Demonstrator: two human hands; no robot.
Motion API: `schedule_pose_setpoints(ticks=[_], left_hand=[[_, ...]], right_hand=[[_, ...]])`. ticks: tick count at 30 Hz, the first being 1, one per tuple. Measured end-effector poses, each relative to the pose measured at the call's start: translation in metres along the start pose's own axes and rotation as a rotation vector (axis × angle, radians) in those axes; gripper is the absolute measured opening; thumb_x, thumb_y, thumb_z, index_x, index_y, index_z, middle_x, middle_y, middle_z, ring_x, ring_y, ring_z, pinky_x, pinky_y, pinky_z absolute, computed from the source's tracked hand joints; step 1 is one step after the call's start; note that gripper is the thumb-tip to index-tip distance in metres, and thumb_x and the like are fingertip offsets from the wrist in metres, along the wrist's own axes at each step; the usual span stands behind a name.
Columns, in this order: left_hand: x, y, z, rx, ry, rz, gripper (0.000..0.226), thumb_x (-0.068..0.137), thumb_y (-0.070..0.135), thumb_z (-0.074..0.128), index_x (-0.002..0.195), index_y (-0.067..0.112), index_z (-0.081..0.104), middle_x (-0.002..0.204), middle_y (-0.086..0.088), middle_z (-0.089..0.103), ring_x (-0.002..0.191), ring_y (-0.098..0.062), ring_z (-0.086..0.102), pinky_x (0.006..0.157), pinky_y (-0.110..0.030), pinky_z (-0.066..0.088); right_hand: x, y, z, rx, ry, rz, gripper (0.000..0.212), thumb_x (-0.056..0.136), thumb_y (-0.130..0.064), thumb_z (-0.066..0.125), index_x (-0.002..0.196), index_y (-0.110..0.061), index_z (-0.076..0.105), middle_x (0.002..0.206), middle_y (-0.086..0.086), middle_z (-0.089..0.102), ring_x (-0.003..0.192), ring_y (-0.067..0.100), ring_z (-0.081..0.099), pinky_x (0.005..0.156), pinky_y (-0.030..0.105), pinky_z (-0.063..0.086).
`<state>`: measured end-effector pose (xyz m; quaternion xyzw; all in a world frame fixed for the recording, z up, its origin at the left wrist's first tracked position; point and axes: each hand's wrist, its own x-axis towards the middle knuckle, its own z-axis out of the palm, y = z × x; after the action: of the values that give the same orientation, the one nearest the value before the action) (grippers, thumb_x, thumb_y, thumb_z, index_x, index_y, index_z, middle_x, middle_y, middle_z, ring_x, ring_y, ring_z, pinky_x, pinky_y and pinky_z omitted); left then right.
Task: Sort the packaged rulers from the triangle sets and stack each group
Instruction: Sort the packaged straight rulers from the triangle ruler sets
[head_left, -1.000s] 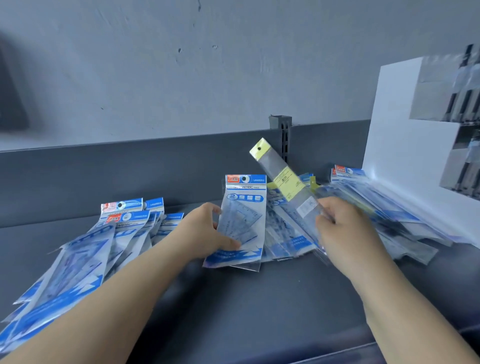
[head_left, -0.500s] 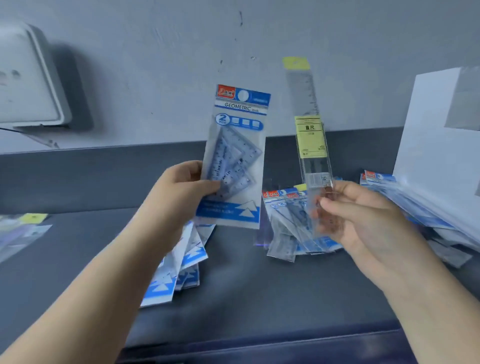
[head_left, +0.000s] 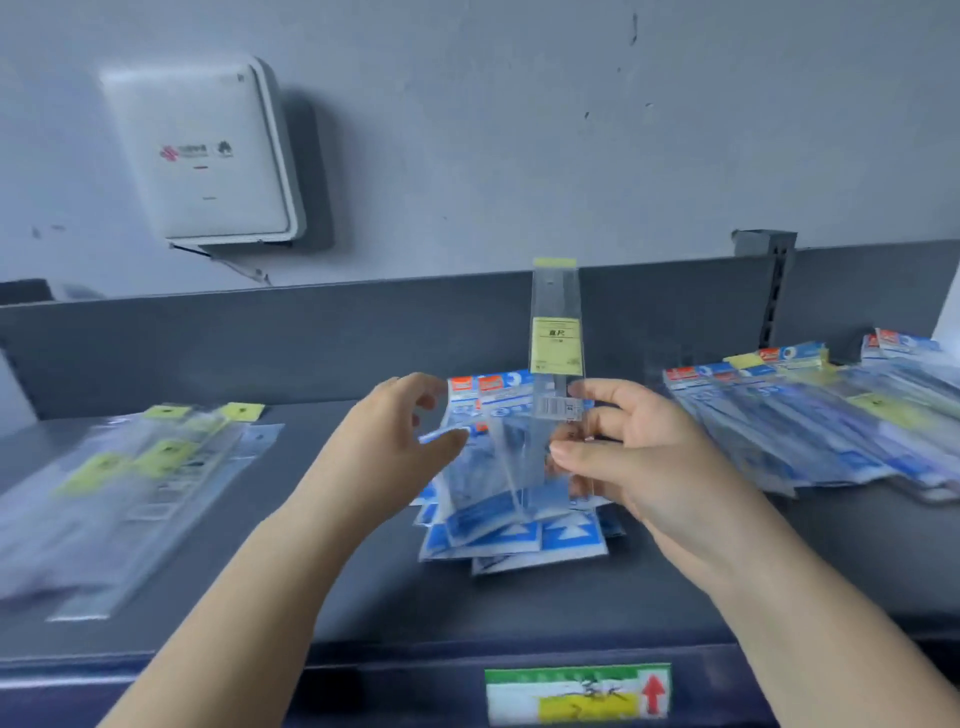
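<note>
packaged ruler (head_left: 556, 358) upright, pinched low by right hand (head_left: 634, 457); left hand (head_left: 384, 457) relaxed, fingers apart, over triangle sets (head_left: 514, 530).

Premises: a shop's stock shelving. Evidence: dark grey metal shelf (head_left: 363, 597) with slotted upright (head_left: 776, 291), printed price label strip (head_left: 576, 693) on its front edge, and many identical hang-hole stationery packets: blue-printed triangle set packets (head_left: 511, 535), clear yellow-labelled ruler packets (head_left: 130, 478).
</note>
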<state>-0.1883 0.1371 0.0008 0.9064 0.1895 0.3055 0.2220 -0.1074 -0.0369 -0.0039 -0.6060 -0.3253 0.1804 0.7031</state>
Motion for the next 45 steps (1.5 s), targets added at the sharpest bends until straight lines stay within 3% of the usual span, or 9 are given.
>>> schedule_pose_setpoints(ticks=[4,9,19,27,30,32,39,42,45], left_hand=[[-0.008,-0.05,-0.04,0.15,0.045,0.077,0.038,0.086,0.031,0.061,0.122,0.022,0.054,0.103,0.01,0.05,0.099,-0.013,0.054,0.082,-0.025,0.039],[-0.014,-0.114,-0.084,0.287,0.076,0.091,0.037,0.087,0.033,0.058,0.122,0.021,0.054,0.114,0.004,0.058,0.106,-0.02,0.054,0.09,-0.032,0.042],[-0.012,-0.216,-0.154,0.572,0.084,0.083,0.042,0.092,0.041,0.045,0.132,0.027,0.043,0.126,0.008,0.053,0.118,-0.018,0.048,0.094,-0.031,0.035],[-0.015,-0.255,-0.185,0.584,0.156,0.009,0.038,0.09,0.038,0.05,0.124,0.02,0.052,0.117,0.0,0.058,0.11,-0.026,0.052,0.088,-0.035,0.037],[-0.017,-0.257,-0.187,0.627,0.172,0.017,0.037,0.089,0.037,0.051,0.12,0.017,0.055,0.113,-0.002,0.06,0.106,-0.028,0.054,0.085,-0.036,0.037],[-0.016,-0.253,-0.186,0.655,0.178,0.041,0.035,0.088,0.035,0.053,0.116,0.014,0.057,0.109,-0.004,0.062,0.103,-0.031,0.055,0.083,-0.037,0.038],[-0.014,-0.213,-0.167,0.712,0.144,0.176,0.024,0.081,0.031,0.065,0.095,0.011,0.064,0.086,-0.005,0.065,0.082,-0.032,0.059,0.072,-0.037,0.04],[-0.013,-0.185,-0.146,0.74,0.134,0.258,0.019,0.067,0.025,0.075,0.075,0.012,0.065,0.066,-0.003,0.062,0.06,-0.03,0.059,0.057,-0.034,0.042],[-0.014,-0.146,-0.123,0.77,0.161,0.324,0.018,0.062,0.03,0.06,0.068,0.014,0.064,0.059,0.0,0.058,0.053,-0.027,0.056,0.051,-0.032,0.042]], right_hand=[[0.012,0.003,0.055,-0.056,-0.019,0.017,0.048,0.08,0.004,0.064,0.119,-0.019,0.05,0.07,-0.005,0.065,0.069,0.014,0.062,0.055,0.019,0.045],[0.026,0.006,0.133,-0.07,-0.067,0.031,0.052,0.078,0.008,0.064,0.118,-0.019,0.044,0.073,0.0,0.063,0.053,0.007,0.057,0.053,0.017,0.047],[0.055,0.018,0.253,-0.144,-0.042,0.044,0.063,0.076,0.007,0.068,0.127,-0.016,0.041,0.085,0.0,0.066,0.071,0.017,0.064,0.082,0.036,0.052],[0.063,0.013,0.311,-0.154,-0.044,-0.018,0.067,0.08,-0.006,0.069,0.135,-0.018,0.033,0.096,0.0,0.066,0.064,0.007,0.065,0.068,0.021,0.054],[0.062,0.017,0.311,-0.64,-0.114,0.077,0.063,0.086,-0.035,0.061,0.138,-0.019,0.028,0.124,-0.001,0.055,0.086,0.017,0.067,0.084,0.03,0.05],[0.057,0.022,0.306,-0.918,-0.112,0.008,0.048,0.09,-0.037,0.053,0.131,-0.02,0.037,0.129,-0.002,0.051,0.103,0.016,0.059,0.089,0.03,0.046],[0.043,0.007,0.266,-1.463,0.022,-0.396,0.028,0.095,-0.035,0.039,0.12,-0.024,0.044,0.121,-0.009,0.049,0.114,0.016,0.041,0.078,0.031,0.036],[0.038,0.001,0.233,-1.585,0.07,-0.451,0.027,0.096,-0.036,0.038,0.119,-0.023,0.043,0.121,-0.006,0.048,0.113,0.019,0.04,0.084,0.031,0.035],[0.029,-0.003,0.194,-1.609,0.09,-0.453,0.027,0.096,-0.036,0.037,0.118,-0.022,0.044,0.12,-0.005,0.048,0.112,0.02,0.04,0.087,0.032,0.034]])
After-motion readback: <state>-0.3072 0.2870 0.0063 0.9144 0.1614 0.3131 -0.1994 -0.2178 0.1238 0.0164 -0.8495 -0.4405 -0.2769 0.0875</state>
